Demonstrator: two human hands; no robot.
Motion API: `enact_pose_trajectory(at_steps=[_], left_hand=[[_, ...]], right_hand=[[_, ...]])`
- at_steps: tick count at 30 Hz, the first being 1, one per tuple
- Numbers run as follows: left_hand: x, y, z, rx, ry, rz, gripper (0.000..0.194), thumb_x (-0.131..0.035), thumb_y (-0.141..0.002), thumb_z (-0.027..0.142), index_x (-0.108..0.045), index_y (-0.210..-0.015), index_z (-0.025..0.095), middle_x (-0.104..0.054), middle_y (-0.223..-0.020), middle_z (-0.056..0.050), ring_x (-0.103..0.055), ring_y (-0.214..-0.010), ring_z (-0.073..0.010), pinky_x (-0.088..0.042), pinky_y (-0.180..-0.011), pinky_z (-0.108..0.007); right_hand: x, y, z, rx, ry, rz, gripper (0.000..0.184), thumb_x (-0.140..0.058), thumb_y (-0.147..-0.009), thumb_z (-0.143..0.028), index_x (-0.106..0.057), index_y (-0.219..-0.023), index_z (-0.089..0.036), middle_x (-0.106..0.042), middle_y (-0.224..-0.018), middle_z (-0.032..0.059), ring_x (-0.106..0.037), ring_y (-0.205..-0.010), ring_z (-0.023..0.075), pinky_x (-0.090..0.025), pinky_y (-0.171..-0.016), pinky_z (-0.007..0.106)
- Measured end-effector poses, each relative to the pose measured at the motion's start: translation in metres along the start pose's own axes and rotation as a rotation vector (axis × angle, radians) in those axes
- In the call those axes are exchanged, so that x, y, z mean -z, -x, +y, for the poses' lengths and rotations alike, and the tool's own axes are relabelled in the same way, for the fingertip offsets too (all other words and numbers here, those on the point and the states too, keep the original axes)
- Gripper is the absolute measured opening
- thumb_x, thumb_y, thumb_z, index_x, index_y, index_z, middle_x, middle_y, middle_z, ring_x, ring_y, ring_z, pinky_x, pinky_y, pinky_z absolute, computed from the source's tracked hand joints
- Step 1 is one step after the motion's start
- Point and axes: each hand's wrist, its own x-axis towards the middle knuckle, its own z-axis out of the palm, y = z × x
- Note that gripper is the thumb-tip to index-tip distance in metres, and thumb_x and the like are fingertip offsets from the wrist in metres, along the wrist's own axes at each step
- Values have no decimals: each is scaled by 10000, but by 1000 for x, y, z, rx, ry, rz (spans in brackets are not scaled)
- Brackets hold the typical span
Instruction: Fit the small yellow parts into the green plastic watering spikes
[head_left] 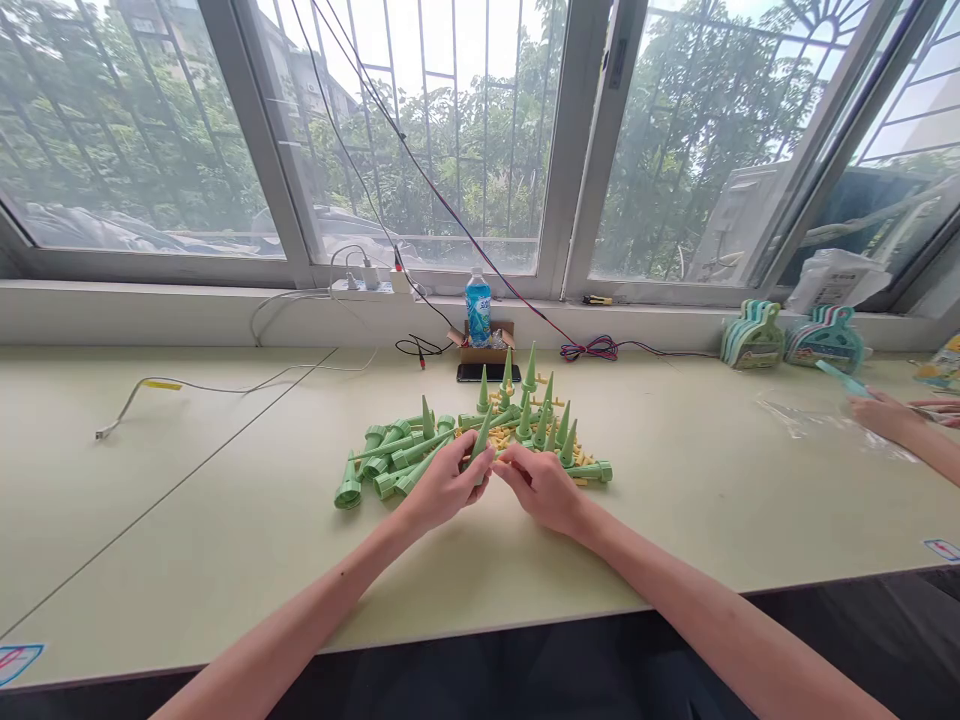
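My left hand (448, 482) is closed around a green plastic plant-watering spike (484, 433), its tip pointing up and tilted slightly right. My right hand (546, 488) pinches thumb and finger together right beside the spike's lower part. What lies in that pinch is too small and too hidden to make out. Behind my hands is a pile of the same parts. Several green spikes (390, 447) lie on their sides at the left. Upright spikes (529, 372) with yellow valves fitted stand at the back and right. Loose small yellow valves (504, 438) are heaped between them.
A dark phone (487, 373) lies behind the pile, before a small cardboard box (484, 354) and a blue-liquid bottle (478, 310). Cables (592, 347) cross the table's back. At right, another person's hand (885, 415) holds a light-blue piece near fan-shaped items (826, 340).
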Motion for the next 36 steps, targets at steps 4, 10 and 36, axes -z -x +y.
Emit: enact_pose_trajectory(at_steps=[4, 10, 36], left_hand=[[0, -1, 0, 7, 11, 1, 364, -565, -887, 480, -370, -758, 202, -380, -584, 87, -326, -436, -35, -261, -392, -163], [2, -1, -1, -5, 48, 8, 341, -560, -890, 492, -420, -808, 191, -389, -640, 70, -375, -475, -47, -286, -394, -161], [1, 0, 0, 21, 25, -2, 354, -568, -881, 483, -387, -763, 202, -386, -585, 80, -334, -449, -46, -261, -398, -166]], right_hand=[[0, 0, -1, -10, 3, -2, 301, -421, -993, -393, -532, -795, -195, -419, -555, -59, -320, -487, 99, -305, -518, 231], [0, 1, -1, -46, -18, -9, 185, -489, -964, -377, -519, -1030, -206, -370, -518, -103, -305, -450, 95, -309, -502, 214], [0, 1, 1, -14, -14, -10, 309, -411, -991, -409, -536, -802, -198, -391, -546, -64, -299, -483, 99, -304, -511, 232]])
